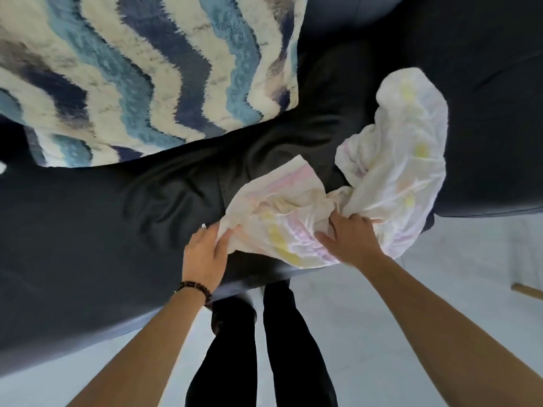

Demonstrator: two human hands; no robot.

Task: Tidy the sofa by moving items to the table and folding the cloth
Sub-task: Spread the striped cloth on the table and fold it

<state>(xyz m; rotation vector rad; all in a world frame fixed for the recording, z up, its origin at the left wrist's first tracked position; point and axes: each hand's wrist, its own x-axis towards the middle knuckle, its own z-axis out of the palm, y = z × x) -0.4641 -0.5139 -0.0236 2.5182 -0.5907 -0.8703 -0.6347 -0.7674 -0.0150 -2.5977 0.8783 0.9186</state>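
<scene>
Cushion (pixel 141 71) with wavy blue, dark and cream stripes is seen at the top left, lying on the sofa (pixel 88 230). Its lower edge is near the cloth (pixel 390 171) but apart from it, and nothing is seen between the hands and the cloth. The sofa is dark and fills most of the view. Its seat is creased in the middle. A pale floor (pixel 367 333) is seen below the sofa's front edge. Two legs in black trousers (pixel 282 348) are seen there, right up against the sofa. A bit of light wood (pixel 526 290) is seen at the right edge, on the floor; what it belongs to cannot be told.

The cloth is white with faint pink and yellow marks. It is crumpled, not folded. It is spread over the right part of the seat, and its near end hangs a little over the front edge.

The left hand (pixel 205 254) is placed at the cloth's left corner, which is pinched between thumb and fingers. A dark bead band (pixel 195 289) is worn on that wrist. The right hand (pixel 349 239) is placed on the middle of the cloth, and a bunch of it is gripped under the curled fingers. Both hands are close together at the near end of the cloth, while the far end is stretched away toward the sofa's back.
</scene>
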